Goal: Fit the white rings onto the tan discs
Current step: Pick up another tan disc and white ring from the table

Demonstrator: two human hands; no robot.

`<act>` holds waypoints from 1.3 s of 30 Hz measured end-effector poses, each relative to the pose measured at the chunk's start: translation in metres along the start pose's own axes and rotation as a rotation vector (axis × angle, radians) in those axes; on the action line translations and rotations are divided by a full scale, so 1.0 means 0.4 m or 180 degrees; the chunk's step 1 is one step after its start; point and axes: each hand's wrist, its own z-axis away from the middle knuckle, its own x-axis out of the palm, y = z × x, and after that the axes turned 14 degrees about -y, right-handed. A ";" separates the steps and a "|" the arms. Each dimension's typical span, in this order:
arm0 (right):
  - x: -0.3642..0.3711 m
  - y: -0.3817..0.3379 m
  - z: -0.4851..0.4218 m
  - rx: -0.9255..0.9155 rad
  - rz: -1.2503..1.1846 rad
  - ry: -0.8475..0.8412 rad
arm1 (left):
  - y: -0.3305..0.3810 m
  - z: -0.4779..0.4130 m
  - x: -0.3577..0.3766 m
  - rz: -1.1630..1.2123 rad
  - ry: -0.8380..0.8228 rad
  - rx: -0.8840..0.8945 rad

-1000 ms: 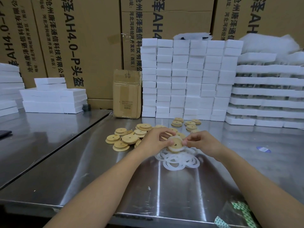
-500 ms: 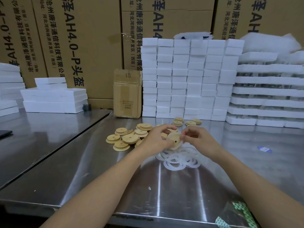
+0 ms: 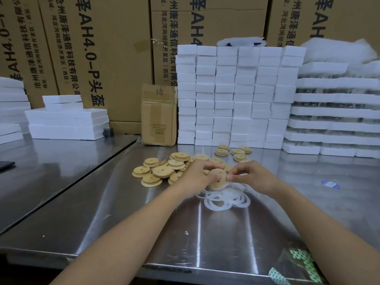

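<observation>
1. White rings (image 3: 225, 199) lie in a loose, overlapping heap on the steel surface (image 3: 102, 202), just below centre of the frame. They sit directly under the two hands and on the viewer's side of them.
2. Just above that heap, one tan disc (image 3: 217, 178) is held clear of the surface at mid-frame. It is tilted, with its flat face and centre hole turned toward the viewer. Being round, it has no long axis; what counts is the rim, which faces both hands.
3. The left hand (image 3: 197, 175) grips the disc from the left, fingers curled over its upper edge. The right hand (image 3: 253, 177) pinches the right edge between thumb and forefinger.
4. A pale strip shows along the disc's lower right rim. I cannot tell whether that is a ring partly seated or the heap behind it.
5. The heap lies slightly right of the disc, so I judge the right hand better placed to reach down for a ring while the left steadies the disc.
6. Left of centre, beside the left hand, the loose tan discs (image 3: 160, 171) lie piled. A smaller group of discs (image 3: 234, 151) lies farther back.
7. Behind those stand a small cardboard box (image 3: 159, 116) and stacked white foam blocks (image 3: 236, 95).
8. Large printed cartons (image 3: 102, 48) fill the top of the frame.
</observation>
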 end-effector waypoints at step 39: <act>0.055 -0.030 -0.011 -0.0339 0.0109 0.0204 | 0.030 0.010 -0.020 0.1349 0.0497 0.0184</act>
